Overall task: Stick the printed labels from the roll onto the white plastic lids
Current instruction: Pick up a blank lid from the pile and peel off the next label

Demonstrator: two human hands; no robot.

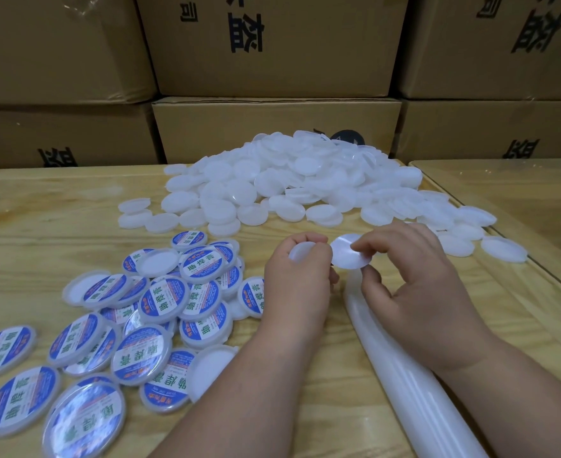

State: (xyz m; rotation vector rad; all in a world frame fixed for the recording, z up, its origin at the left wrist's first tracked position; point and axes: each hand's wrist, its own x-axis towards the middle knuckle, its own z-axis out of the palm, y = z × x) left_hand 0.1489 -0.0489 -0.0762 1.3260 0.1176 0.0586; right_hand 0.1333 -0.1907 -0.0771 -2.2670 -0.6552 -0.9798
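My left hand (pixel 297 285) grips a blank white lid (pixel 300 252) just above the wooden table (pixel 41 233). Right beside it, my right hand (pixel 411 292) pinches a flat round white disc (pixel 347 257) between thumb and forefinger; no print shows on the side facing me. A glossy white label strip (pixel 401 371) runs from under my right hand to the bottom edge. A big heap of blank white lids (pixel 289 180) lies behind my hands. Several lids with blue, white and green printed labels (pixel 140 312) lie spread at the lower left.
Stacked cardboard boxes (pixel 272 127) wall off the back of the table. A second table (pixel 520 193) adjoins on the right, with a narrow seam between the two. Stray blank lids (pixel 504 247) reach that seam.
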